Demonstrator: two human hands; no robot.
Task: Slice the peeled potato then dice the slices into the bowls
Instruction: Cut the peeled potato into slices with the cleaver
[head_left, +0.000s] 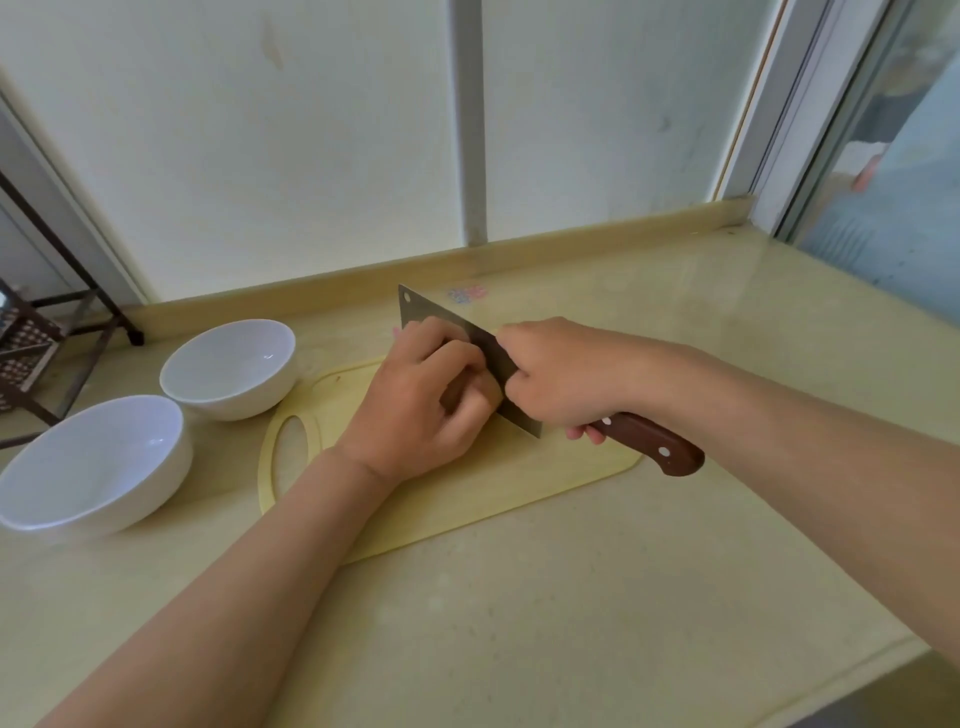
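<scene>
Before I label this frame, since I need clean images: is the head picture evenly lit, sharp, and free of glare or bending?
Head view: even daylight through the window, faint shadows beside the near bowl and far bowl; small glints in both, a sheen on the counter; wide-angle bending at the edges; left hand, right hand and knife reasonably sharp.

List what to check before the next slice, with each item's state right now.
1. Right hand grips the cleaver by its handle: ok.
2. Left hand holds the potato down on the cutting board: ok.
3. Left fingertips tucked away from the cleaver: cannot tell, hidden under the knuckles.
4. Slices cut so far: cannot tell, the hand covers the potato.
5. The far bowl and near bowl upright and empty, left of the board: ok.
</scene>
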